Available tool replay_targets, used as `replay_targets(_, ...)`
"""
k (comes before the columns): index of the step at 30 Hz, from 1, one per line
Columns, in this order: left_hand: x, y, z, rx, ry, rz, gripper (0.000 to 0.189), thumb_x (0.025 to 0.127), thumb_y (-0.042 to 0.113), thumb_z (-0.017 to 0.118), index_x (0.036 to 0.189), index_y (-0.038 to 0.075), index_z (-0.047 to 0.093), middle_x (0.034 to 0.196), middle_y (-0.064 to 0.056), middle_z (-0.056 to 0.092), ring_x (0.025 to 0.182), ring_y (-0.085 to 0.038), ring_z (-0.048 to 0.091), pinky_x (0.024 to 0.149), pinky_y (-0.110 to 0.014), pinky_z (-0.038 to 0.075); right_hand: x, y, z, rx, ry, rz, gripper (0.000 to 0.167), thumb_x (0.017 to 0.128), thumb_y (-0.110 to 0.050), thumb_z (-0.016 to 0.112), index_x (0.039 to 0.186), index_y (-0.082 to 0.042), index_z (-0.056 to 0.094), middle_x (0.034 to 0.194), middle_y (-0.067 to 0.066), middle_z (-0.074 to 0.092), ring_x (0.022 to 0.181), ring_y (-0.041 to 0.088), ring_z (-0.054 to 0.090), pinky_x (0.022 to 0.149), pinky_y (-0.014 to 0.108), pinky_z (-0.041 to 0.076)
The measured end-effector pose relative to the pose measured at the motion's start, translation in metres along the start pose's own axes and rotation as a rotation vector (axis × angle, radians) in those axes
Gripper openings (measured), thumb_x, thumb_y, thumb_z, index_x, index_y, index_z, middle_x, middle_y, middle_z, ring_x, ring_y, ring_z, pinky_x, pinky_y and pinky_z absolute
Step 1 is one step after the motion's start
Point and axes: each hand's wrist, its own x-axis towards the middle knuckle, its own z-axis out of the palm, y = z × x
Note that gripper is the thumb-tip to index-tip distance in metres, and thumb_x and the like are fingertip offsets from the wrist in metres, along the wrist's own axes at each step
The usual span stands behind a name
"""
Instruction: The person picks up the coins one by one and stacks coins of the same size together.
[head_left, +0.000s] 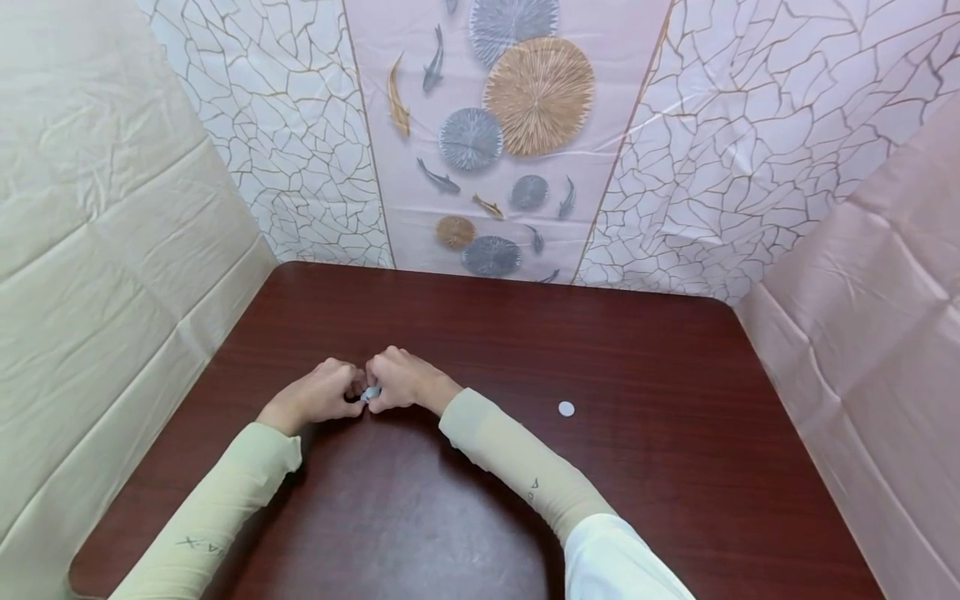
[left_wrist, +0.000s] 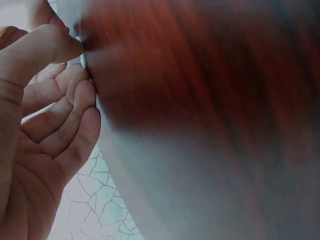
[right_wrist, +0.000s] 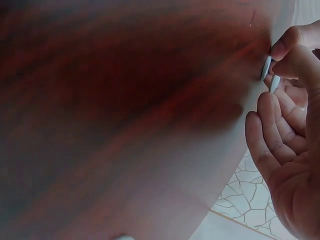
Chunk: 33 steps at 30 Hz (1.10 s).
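Observation:
Over the left part of the table, my two hands meet fingertip to fingertip around small, flat, pale discs. My right hand [head_left: 397, 379] pinches a whitish disc [right_wrist: 274, 83] between thumb and fingers. Just beyond it in the right wrist view is a second disc [right_wrist: 265, 68], at the fingertips of the other hand. My left hand [head_left: 326, 392] pinches this one by its edge, and a thin pale rim [left_wrist: 83, 61] shows between thumb and fingers in the left wrist view. From the head, the pieces overlap as one light-blue patch, mostly hidden by fingers.
Right of my right forearm, a round white disc [head_left: 566, 408] lies flat on the dark reddish-brown table [head_left: 660, 467]. Patterned cloth [head_left: 315, 125] hangs behind the table, and pale folded cloth [head_left: 97, 250] borders its left side.

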Motion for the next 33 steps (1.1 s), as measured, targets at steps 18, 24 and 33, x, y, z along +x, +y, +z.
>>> replay_targets(18,-0.0015,0.0021,-0.0028,-0.035,-0.048,-0.056,0.007,0.081,0.007,0.078,0.084,0.012,0.074,0.078,0.004,0.071,0.074,-0.007,0.065,0.066,-0.023,0.053,-0.0012,-0.0034,0.0065,0.075,0.035,0.018,0.017,0.083,-0.025,0.087,0.095,-0.016,0.078,0.089,-0.01,0.079,0.079,-0.005,0.068,0.07,0.009,0.051)
replay_targets(24,-0.0018,0.0042,-0.0033,-0.027,-0.049,-0.065,0.009,0.082,0.007,0.079,0.082,0.013,0.072,0.075,0.004,0.068,0.07,-0.006,0.06,0.063,-0.022,0.049,-0.0014,-0.0038,0.0063,0.094,0.024,0.027,0.018,0.085,-0.022,0.086,0.098,-0.014,0.079,0.093,-0.007,0.08,0.083,-0.003,0.071,0.072,0.008,0.052)
replay_targets(33,-0.0025,0.0044,-0.0027,-0.032,-0.054,-0.084,0.007,0.084,0.008,0.079,0.086,0.011,0.073,0.077,0.004,0.069,0.071,-0.005,0.062,0.064,-0.022,0.05,-0.0012,-0.0027,0.0052,0.136,-0.005,0.029,0.018,0.087,-0.02,0.086,0.101,-0.011,0.079,0.097,-0.003,0.081,0.087,-0.002,0.073,0.074,0.008,0.053)
